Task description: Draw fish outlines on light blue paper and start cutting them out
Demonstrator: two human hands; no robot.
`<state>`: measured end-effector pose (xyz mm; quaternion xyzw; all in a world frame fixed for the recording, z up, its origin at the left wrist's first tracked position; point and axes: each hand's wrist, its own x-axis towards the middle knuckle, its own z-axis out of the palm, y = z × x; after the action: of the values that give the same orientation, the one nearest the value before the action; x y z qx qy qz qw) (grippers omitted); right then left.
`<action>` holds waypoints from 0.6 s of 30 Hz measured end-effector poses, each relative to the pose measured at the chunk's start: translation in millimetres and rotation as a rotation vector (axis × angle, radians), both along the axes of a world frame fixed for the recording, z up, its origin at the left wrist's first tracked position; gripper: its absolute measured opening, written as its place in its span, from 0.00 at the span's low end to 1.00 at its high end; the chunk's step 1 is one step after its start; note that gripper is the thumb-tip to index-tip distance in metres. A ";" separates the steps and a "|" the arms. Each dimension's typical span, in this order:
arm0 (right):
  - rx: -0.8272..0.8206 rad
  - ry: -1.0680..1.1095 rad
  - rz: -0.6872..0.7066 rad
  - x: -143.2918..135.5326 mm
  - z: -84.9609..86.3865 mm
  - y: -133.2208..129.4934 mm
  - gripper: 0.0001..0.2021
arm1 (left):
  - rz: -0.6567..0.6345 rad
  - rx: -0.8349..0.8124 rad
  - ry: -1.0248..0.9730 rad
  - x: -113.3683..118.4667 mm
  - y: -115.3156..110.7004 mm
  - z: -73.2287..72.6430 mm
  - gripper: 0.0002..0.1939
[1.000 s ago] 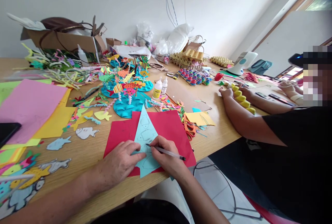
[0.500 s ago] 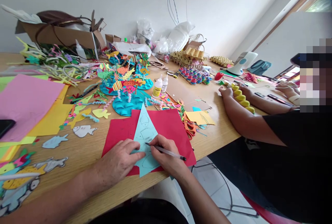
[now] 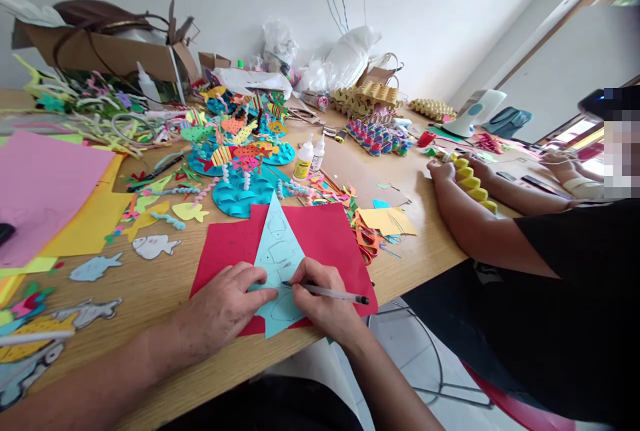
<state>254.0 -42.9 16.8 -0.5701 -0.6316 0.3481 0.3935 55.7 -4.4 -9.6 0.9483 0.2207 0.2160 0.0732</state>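
Note:
My right hand (image 3: pixel 323 298) is closed around a clear-barrelled pen (image 3: pixel 333 293), its dark tip touching a light blue triangular piece of paper (image 3: pixel 277 224). Outlines of several fish are drawn on that paper. Resting on the paper's left edge, my left hand (image 3: pixel 227 308) presses it down with thumb and forefinger apart. Beneath the blue piece lies a red sheet (image 3: pixel 325 234). Cut-out paper fish lie on the table to the left, among them a white fish (image 3: pixel 155 246) and a blue fish (image 3: pixel 95 268).
Behind the red sheet stand blue-painted egg-carton bases (image 3: pixel 240 194) with paper fish on stems, and glue bottles (image 3: pixel 303 159). Orange scissors (image 3: pixel 367 241) and paper scraps lie to the right. Coloured sheets (image 3: pixel 50 191) sit at left. A co-worker's hands (image 3: pixel 443 170) hold a yellow egg-carton strip (image 3: pixel 467 183).
The pen tip has shifted slightly over the blue paper, and the pen leans lower. My left hand keeps its place on the paper. The whole view has tilted a little.

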 end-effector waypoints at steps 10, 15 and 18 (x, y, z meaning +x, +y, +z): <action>0.014 0.040 -0.011 0.7 -4.0 -0.9 0.04 | -0.007 -0.003 -0.014 0.4 1.2 -2.2 0.17; 0.015 -0.045 -0.057 -1.1 -7.1 1.4 0.04 | -0.013 -0.045 0.017 0.5 0.3 0.9 0.19; 0.013 -0.089 -0.051 -1.9 -8.3 2.7 0.04 | -0.011 -0.045 0.012 0.1 -0.5 2.2 0.19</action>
<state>252.1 -40.3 8.5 -0.5984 -0.6362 0.3080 0.3774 55.7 -4.9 -7.4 0.9489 0.2205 0.2051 0.0944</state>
